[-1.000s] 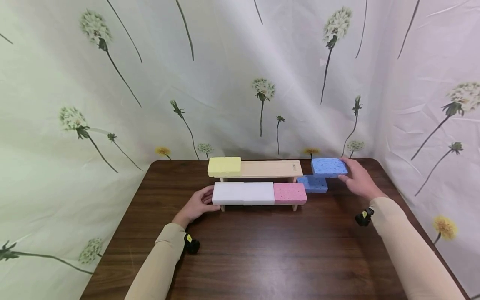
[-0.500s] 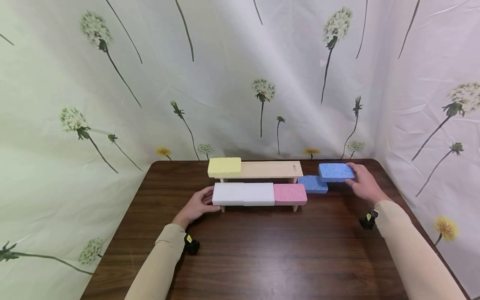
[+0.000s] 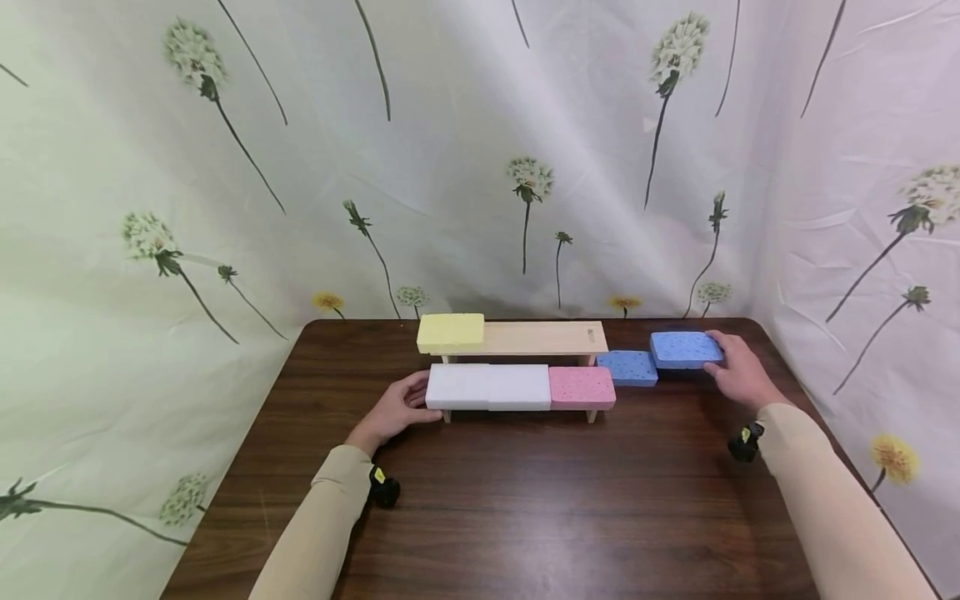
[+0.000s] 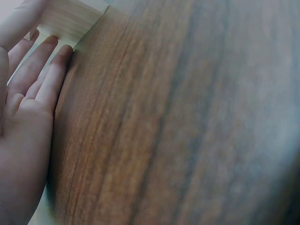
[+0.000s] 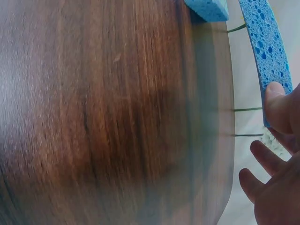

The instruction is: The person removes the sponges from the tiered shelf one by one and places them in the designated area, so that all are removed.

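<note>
My right hand [image 3: 741, 371] pinches a blue sponge [image 3: 686, 348] at its right end, thumb in front. In the right wrist view the porous blue sponge [image 5: 268, 44] is held above the table, under the thumb. A second blue sponge [image 3: 628, 369] lies lower, just left of it. My left hand [image 3: 393, 410] curves round the left end of the front wooden stand [image 3: 592, 415], its thumb along the front edge. That stand bears two white blocks [image 3: 487, 387] and a pink sponge [image 3: 582, 387] in a row. Some left fingertips are hidden in the head view.
Behind is another wooden stand [image 3: 543, 337], with a yellow sponge [image 3: 451, 332] on its left end. Both stands rest on a dark wood-grain table [image 3: 525, 517]. A flower-printed cloth [image 3: 465, 208] hangs along the table's back, left and right sides.
My right hand has moved right and slightly nearer with the blue sponge, so it overlaps the second blue sponge less. The left hand stays in place.
</note>
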Action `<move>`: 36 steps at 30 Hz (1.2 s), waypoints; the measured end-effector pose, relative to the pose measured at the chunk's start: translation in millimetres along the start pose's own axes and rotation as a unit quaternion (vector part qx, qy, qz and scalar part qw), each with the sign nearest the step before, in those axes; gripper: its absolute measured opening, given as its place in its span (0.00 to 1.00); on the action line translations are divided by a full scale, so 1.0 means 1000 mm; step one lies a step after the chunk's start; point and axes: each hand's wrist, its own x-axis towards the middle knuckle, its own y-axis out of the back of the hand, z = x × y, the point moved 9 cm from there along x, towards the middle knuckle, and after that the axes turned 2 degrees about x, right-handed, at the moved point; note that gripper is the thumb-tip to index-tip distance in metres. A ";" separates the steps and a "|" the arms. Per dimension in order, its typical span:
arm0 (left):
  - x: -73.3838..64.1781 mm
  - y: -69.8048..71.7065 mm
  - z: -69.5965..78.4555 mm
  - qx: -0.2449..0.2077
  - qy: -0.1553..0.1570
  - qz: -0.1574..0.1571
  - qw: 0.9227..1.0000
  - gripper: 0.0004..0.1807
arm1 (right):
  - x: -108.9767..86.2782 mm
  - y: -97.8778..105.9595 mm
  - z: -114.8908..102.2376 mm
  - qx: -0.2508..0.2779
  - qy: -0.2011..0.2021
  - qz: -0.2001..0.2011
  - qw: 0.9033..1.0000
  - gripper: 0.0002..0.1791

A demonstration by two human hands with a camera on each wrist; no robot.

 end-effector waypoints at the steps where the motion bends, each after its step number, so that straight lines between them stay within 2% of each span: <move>1: 0.000 0.000 0.000 -0.001 -0.001 0.000 1.000 0.46 | 0.000 0.001 0.001 -0.001 0.000 0.001 1.000 0.31; 7: 0.001 0.000 -0.003 -0.005 -0.001 -0.003 1.000 0.46 | -0.004 0.000 0.007 -0.003 -0.008 -0.009 1.000 0.31; 14: -0.003 -0.002 -0.007 -0.004 0.013 -0.002 1.000 0.47 | -0.014 -0.005 0.018 -0.006 -0.005 -0.012 1.000 0.31; 21: 0.000 0.001 -0.004 -0.005 -0.008 0.000 1.000 0.46 | -0.012 -0.007 0.025 -0.007 -0.017 -0.018 1.000 0.30; 27: 0.001 0.001 -0.004 0.009 -0.009 -0.001 1.000 0.46 | -0.015 -0.014 0.031 -0.023 -0.036 -0.045 0.998 0.31; 36: 0.001 0.001 -0.002 0.006 -0.006 0.000 1.000 0.46 | -0.013 -0.017 0.030 -0.032 -0.039 -0.052 0.997 0.32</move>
